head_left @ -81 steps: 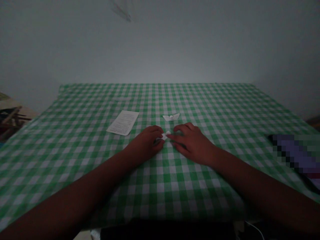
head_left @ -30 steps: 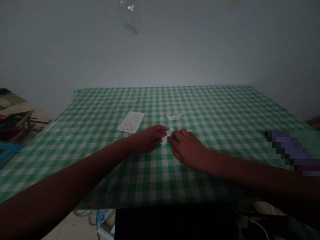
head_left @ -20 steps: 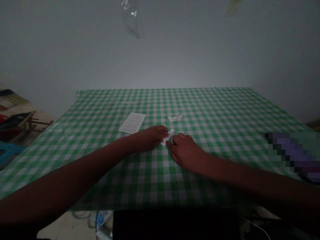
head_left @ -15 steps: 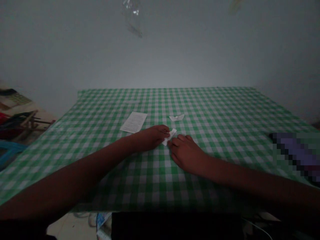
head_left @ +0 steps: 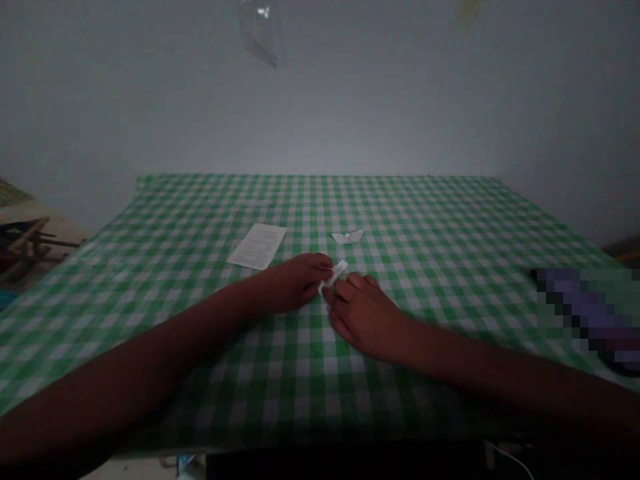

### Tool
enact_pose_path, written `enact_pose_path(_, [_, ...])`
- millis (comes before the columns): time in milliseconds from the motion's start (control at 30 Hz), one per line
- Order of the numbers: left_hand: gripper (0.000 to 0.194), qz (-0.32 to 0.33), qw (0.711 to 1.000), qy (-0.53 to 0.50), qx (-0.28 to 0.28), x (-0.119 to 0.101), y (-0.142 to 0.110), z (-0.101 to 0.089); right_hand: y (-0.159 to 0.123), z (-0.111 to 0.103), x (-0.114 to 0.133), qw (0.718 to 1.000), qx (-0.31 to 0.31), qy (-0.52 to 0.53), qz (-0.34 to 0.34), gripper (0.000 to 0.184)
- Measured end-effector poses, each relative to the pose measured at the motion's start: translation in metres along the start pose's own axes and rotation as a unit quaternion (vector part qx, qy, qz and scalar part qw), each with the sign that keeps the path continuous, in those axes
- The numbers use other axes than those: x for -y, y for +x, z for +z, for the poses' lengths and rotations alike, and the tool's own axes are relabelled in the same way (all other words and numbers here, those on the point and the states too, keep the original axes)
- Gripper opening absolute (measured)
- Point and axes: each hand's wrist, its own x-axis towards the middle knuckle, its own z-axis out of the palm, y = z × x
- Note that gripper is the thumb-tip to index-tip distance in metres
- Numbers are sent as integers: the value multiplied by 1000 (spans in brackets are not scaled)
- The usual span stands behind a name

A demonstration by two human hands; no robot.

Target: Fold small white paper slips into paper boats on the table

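Observation:
A small folded piece of white paper [head_left: 339,269] lies slantwise on the checked cloth between my two hands. My left hand [head_left: 301,283] grips its left edge, with thumb and fingers closed together. From the right, my right hand [head_left: 367,315] has its bent fingers pressed on the paper's near end, so part of it is covered. Just beyond them sits a folded paper boat [head_left: 347,237], touched by neither hand. To the left, past my left wrist, a printed sheet [head_left: 257,246] lies flat.
A green-and-white checked cloth [head_left: 300,380] covers the table, which meets a grey wall [head_left: 320,100]. At the right edge lies a dark, pixelated flat object [head_left: 585,313]. Wooden furniture [head_left: 33,240] stands beyond the table's left side. A clear plastic bag [head_left: 259,30] hangs on the wall.
The view has shifted slightly, so the table items sit a little farther left. My right fingers have slid toward the near end of the folded paper; both hands stay at it.

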Motion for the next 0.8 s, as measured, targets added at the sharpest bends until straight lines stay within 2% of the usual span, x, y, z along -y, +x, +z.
enact_pose_path(167, [36, -12, 1000, -8, 7, -5, -1, -2, -1, -1, -2, 1000, 4, 19, 3, 40])
enact_pose_path(333, [41, -17, 1000, -15, -2, -5, -3, -3, -3, -4, -3, 998, 22, 56, -9, 34])
enact_pose_path(467, [47, -24, 1000, -6, 6, -2, -8, -1, -5, -6, -7, 993, 10, 114, -11, 32])
enact_pose_path(533, [47, -29, 999, 1, 15, 0, -9, 1, -5, -6, -13, 991, -10, 132, 3, 33])
enact_pose_path(633, [38, -43, 999, -11, -2, 2, -9, 4, -5, -4, -23, 991, -32, 115, 53, 40])
enact_pose_path(800, [29, -69, 996, -53, -35, 4, -4, 7, -4, -2, -32, 994, -8, 77, 82, 43])
